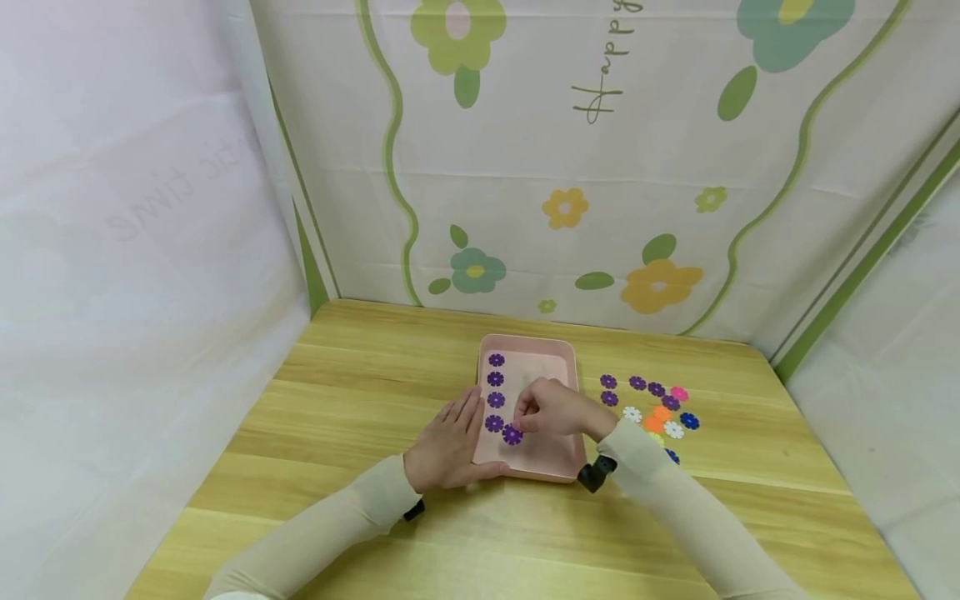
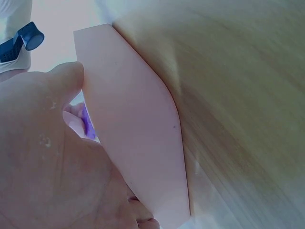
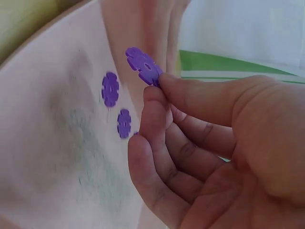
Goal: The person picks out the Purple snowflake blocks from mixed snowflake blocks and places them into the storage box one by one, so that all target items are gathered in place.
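My right hand [image 1: 555,407] pinches a purple snowflake disc [image 3: 143,66] between thumb and fingertips, above the near left part of a shallow pink tray [image 1: 542,457]. Several more purple discs [image 1: 496,400] lie in a line inside the tray along its left wall. Against the tray's near left corner rests my left hand [image 1: 448,446]. Its fingers lie straight along the left side, and its thumb touches the near rim. In the left wrist view, the tray's outer wall [image 2: 138,109] shows beside the palm, which hides most of the inside.
On the wooden table [image 1: 360,400], right of the tray, loose discs lie scattered: purple [image 1: 608,382], pink [image 1: 679,393], white [image 1: 632,414], orange [image 1: 655,423], blue [image 1: 689,421] and yellow. My right forearm partly covers them. Flower-printed cloth [image 1: 510,167] hangs behind and at both sides.
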